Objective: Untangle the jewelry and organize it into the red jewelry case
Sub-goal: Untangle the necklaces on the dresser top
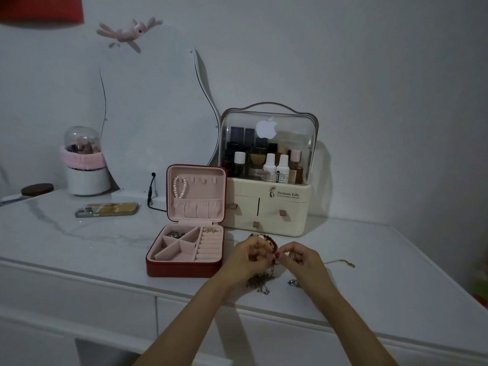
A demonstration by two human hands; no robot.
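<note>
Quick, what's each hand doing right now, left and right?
Left hand: closed on the tangled jewelry, red bead bracelet included.
Right hand: fingers pinched shut on the same tangle.

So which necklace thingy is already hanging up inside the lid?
The white pearl strand, looped on the leftmost hook in the red case's pink lid. The other hooks are bare.

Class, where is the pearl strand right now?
The pearl strand hangs on the leftmost hook inside the open lid of the red case, left of the hands.
</note>
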